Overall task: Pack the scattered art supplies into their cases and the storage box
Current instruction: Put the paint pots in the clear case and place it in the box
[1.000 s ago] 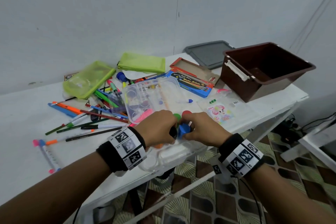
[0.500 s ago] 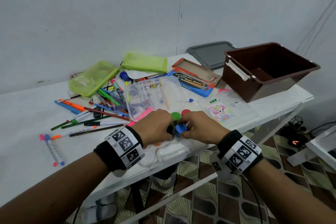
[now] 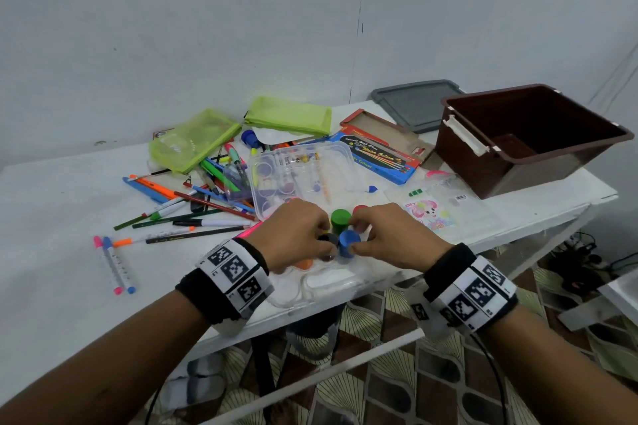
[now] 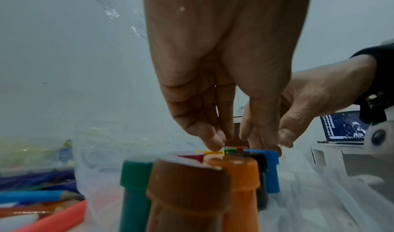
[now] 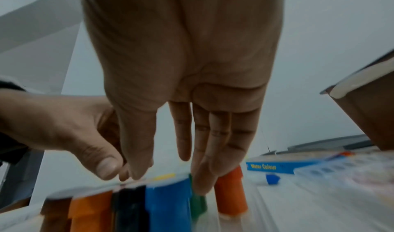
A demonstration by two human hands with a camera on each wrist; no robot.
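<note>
Little has moved since 0.5 s ago: both hands stay over the same cluster of paint pots at the counter's [image 3: 51, 203] near edge, and the blue pot [image 3: 348, 242] sits in the same spot between them. The view has shifted slightly; pens, pouches and box are unchanged.

Left hand [image 3: 297, 235]: fingers curled down over the black pot [image 3: 328, 241] at 9 o'clock of the blue one. From the left wrist view the fingertips [image 4: 213, 141] sit just above the pot caps; contact unclear, so I cannot tell whether the grip is clamped.

Right hand [image 3: 393, 238]: fingers extended downward, thumb and forefinger either side of the blue pot's cap. The right wrist view shows straight fingers [image 5: 213, 151] reaching down between the blue pot and the red-orange pot [image 5: 231, 195]; grip apart, not wrapped round anything.

Green pot [image 3: 340, 220] stands upright at 12 o'clock of the blue one. The pots stand in a clear plastic tray [image 3: 321, 283] at the counter edge. The brown storage box [image 3: 518, 138] sits at 2 o'clock, well apart, with the grey lid [image 3: 411, 103] behind it. The clear case [image 3: 303, 176] lies open at 12 o'clock of the hands, loose pens [image 3: 193, 203] at 10 o'clock.
</note>
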